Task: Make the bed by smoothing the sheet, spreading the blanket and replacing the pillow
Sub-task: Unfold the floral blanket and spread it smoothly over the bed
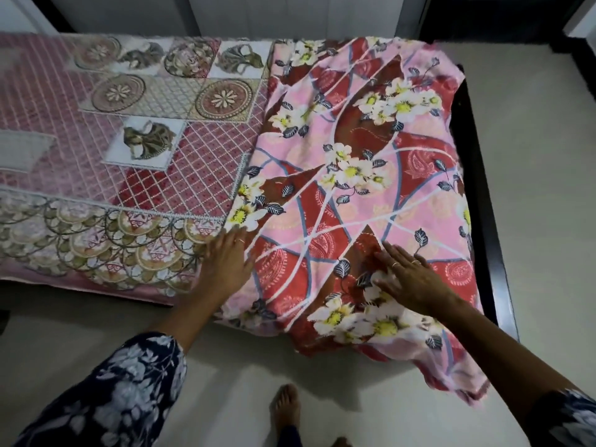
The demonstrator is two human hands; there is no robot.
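While both palms lie flat and open, gripping nothing, the step in hand looks like spreading the blanket. The left hand [227,262] presses at the edge of the pink-and-red flowered fleece blanket [361,175], the right hand [408,279] on it lower right. It covers only the frame's right half; the pink lattice-patterned cotton sheet [129,162] shows left. Next, probably drawing it leftward. No pillow is visible. A dark wooden bed frame [490,227] stands on pale floor tiles [548,156].

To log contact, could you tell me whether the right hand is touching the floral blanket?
Touching: the head view shows the right hand lying flat on the floral blanket.
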